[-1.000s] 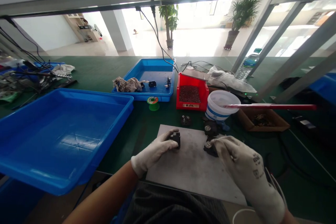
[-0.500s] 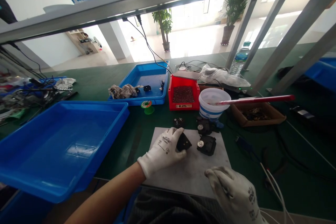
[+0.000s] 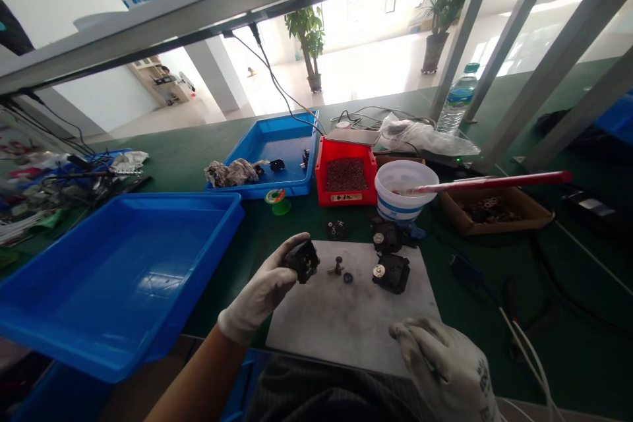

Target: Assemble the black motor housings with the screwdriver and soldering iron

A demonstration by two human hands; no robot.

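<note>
At the far left, a wide, shallow blue plastic tray [image 3: 113, 264] lies on the green-matted bench [image 3: 475, 316]. Beyond it, a crumpled rag [image 3: 232, 173] and small black parts are held in a second blue tray [image 3: 291, 135], with a small green spool [image 3: 277, 202] set just in front.

A narrow grip is formed by the white-gloved left hand [image 3: 262, 283], its knit fingers curled around a square black plastic part [image 3: 302, 261], which is raised just above the left edge of a grey, scuffed sheet [image 3: 316, 323]. On that sheet, a small dark pin [image 3: 337, 266] and a round washer [image 3: 348, 277] lie close together. Further right, a square black part with a round metal centre [image 3: 390, 273] rests on the sheet, and a similar black part [image 3: 386, 237] sits at its far edge.

Behind them, a red plastic bin [image 3: 346, 181] is filled with dark granules, its white label unreadable. A white bucket with blue bands [image 3: 400, 191] stands beside it, with a red rod [image 3: 494, 179] laid across its rim. A cardboard tray of small brass-coloured parts [image 3: 494, 212] lies further right.

At the near edge of the sheet, the gloved right hand [image 3: 440, 369] is held open and empty, its cuff marked with dark, unreadable print.
</note>
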